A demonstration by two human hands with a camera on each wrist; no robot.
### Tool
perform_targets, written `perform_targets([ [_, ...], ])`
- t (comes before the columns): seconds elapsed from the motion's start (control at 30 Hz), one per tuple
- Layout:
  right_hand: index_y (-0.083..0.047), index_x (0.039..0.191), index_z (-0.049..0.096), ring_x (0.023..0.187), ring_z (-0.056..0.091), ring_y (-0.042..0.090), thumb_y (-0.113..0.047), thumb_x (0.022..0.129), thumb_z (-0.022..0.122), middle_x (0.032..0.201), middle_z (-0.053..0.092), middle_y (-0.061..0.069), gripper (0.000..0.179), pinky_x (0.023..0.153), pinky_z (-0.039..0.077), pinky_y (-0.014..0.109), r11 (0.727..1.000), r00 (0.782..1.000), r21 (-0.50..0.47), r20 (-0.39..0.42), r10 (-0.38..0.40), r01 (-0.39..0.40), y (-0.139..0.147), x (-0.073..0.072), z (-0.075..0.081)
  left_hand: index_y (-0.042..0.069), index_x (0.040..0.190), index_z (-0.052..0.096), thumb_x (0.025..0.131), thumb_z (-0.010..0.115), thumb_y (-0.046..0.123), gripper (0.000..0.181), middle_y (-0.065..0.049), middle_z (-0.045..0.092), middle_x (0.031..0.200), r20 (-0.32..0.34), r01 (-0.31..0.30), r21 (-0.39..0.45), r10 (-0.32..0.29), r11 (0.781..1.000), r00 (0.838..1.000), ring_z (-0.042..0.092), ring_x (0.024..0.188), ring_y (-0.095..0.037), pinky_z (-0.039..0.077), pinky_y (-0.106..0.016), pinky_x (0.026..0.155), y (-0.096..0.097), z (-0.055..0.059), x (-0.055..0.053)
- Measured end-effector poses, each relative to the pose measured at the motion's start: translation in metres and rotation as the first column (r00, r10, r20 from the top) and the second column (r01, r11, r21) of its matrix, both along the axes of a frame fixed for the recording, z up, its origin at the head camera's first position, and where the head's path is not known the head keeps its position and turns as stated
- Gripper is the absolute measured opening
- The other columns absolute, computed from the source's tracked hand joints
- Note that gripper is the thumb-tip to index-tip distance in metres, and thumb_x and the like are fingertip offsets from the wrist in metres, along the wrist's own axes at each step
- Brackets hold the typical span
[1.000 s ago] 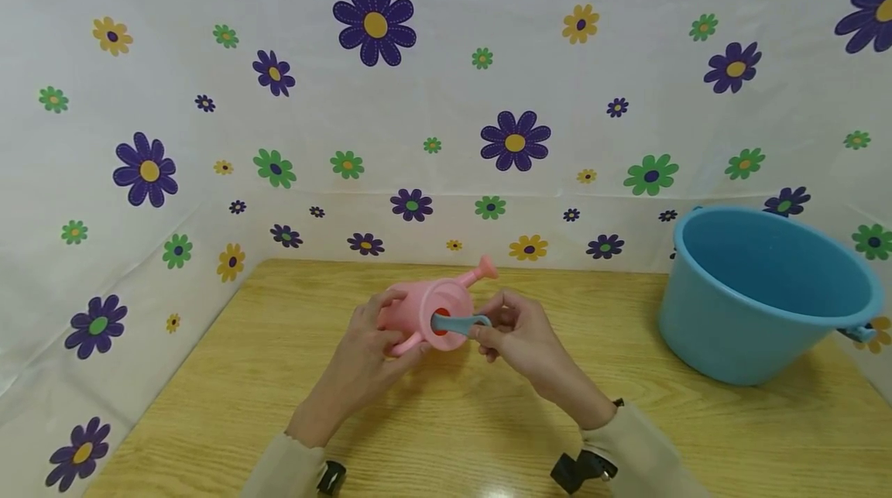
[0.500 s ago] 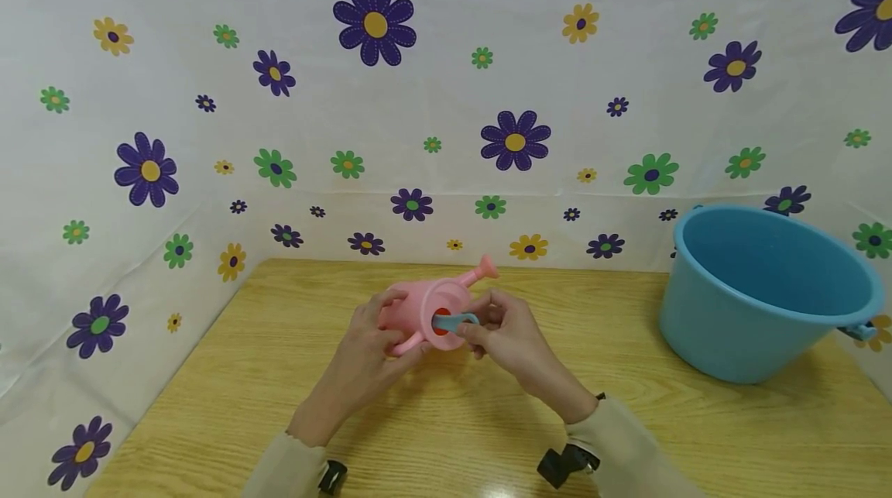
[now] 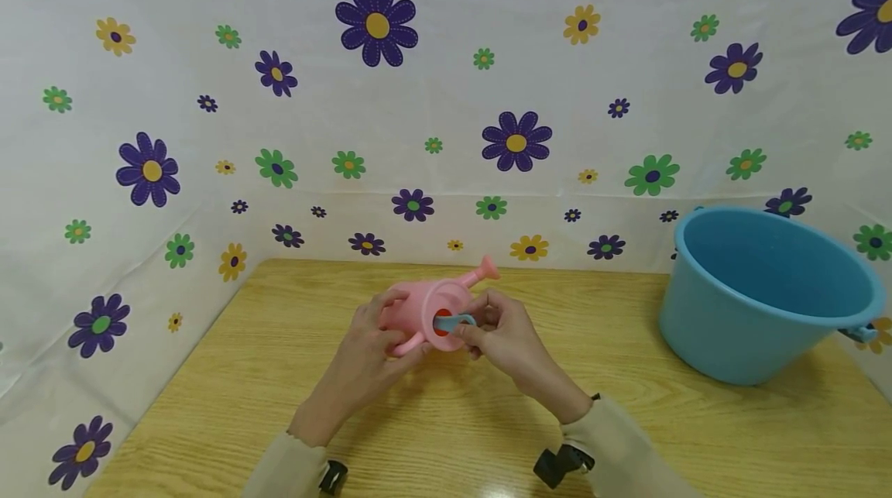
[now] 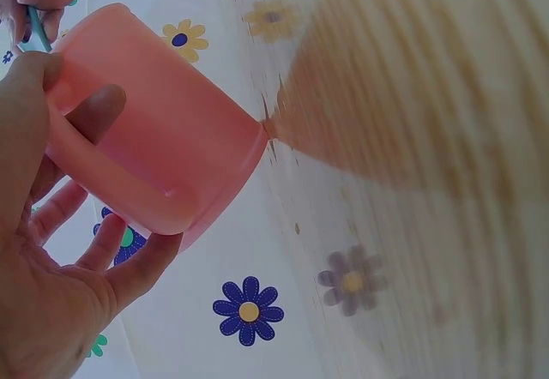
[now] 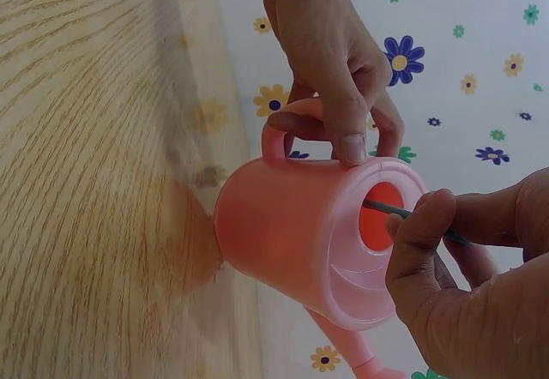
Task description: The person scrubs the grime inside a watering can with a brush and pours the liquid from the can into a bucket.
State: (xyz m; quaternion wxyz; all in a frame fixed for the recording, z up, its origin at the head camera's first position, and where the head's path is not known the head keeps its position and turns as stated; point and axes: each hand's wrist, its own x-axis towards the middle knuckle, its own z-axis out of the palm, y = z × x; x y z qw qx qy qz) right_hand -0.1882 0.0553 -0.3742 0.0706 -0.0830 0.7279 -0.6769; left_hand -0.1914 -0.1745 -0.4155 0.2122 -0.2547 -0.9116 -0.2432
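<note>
A pink toy watering can leans on the table, its opening turned toward me and its spout pointing to the back right. My left hand holds it, with fingers curled through and around the handle. Between right thumb and fingers I pinch a slim blue handle with a looped end. Its far end goes through the red-looking round hole in the can's top and is hidden inside, so I cannot tell what tool it is. My right hand is close beside the can's rim.
A large blue bucket stands upright on the wooden table to the right. Behind the table and along its left side hangs a white sheet printed with flowers.
My right hand has moved a little left toward the can, pushing the blue handle deeper into the hole. The left hand and watering can have stayed in place.
</note>
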Motion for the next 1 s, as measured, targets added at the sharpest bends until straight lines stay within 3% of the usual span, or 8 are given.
perform_targets([
  [0.5,0.001,0.103,0.062,0.063,0.058,0.016,0.001,0.091,0.072,0.088,0.069,0.014,0.016,0.062,0.054,0.027,1.000,1.000,0.015,-0.020,0.002,-0.002,-0.003,-0.002,-0.004,0.011,0.069,0.072,0.088,0.082,0.032,0.030,-0.011,0.051,0.146,-0.001,0.002,-0.002,-0.002,1.000,1.000,0.051,0.130,-0.040,0.055,-0.050,0.104,0.000,0.000,-0.001],
  [1.0,-0.002,0.105,0.064,0.064,0.057,0.016,0.003,0.091,0.070,0.089,0.069,0.010,0.016,0.061,0.051,0.023,0.999,1.000,0.034,-0.006,-0.011,0.011,0.010,0.006,0.004,0.010,0.070,0.072,0.087,0.082,0.032,0.030,-0.010,0.051,0.147,0.012,-0.002,0.017,0.002,1.000,1.000,0.049,0.132,-0.040,0.054,-0.051,0.105,0.000,-0.001,-0.001],
])
